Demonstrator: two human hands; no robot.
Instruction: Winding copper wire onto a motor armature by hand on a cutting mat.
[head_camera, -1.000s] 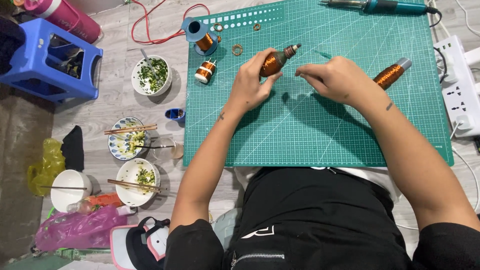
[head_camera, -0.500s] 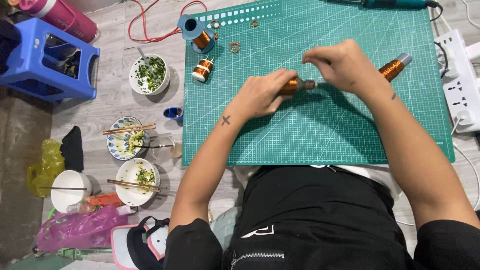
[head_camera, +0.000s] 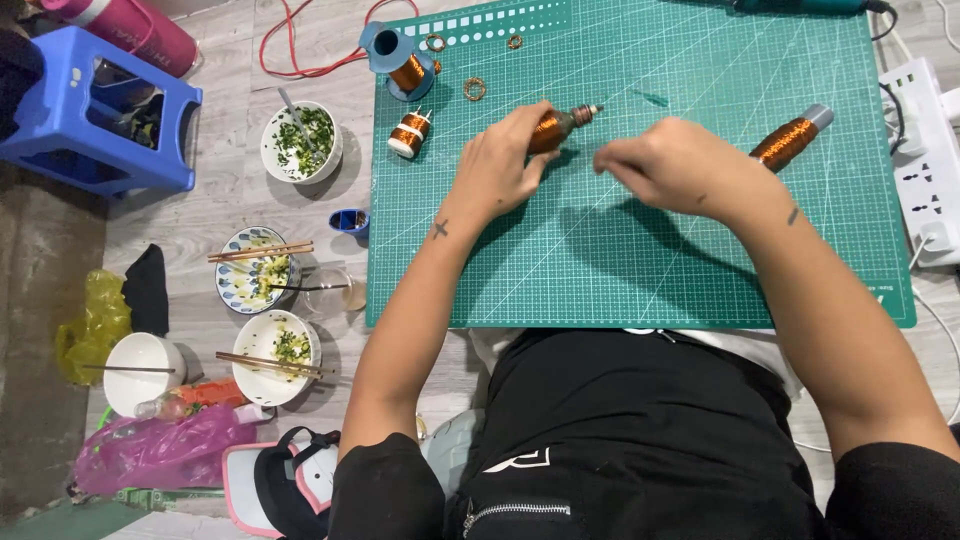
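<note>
Gripping a copper-wound spool with a pale tip (head_camera: 556, 125), the left hand (head_camera: 503, 165) keeps it low over the green gridded cutting mat (head_camera: 640, 260), its tip pointing toward the right hand (head_camera: 672, 168), an angle that would let fine wire run off the end. The right hand hovers just beside it with fingertips pinched together; whether a strand sits between them is too thin to tell, so its hold cannot be confirmed. A second long copper bobbin with a grey cap (head_camera: 790, 140) lies on the mat by the right wrist, within easy reach. Farther up, a blue-flanged copper reel (head_camera: 400, 62) and a small white-ended copper coil (head_camera: 410, 133) stand at the mat's left edge, with little wire rings (head_camera: 474, 89) nearby, out of the working space. Off the mat, on the wooden floor, bowls of food with chopsticks (head_camera: 255, 270) sit well apart from the work.
</note>
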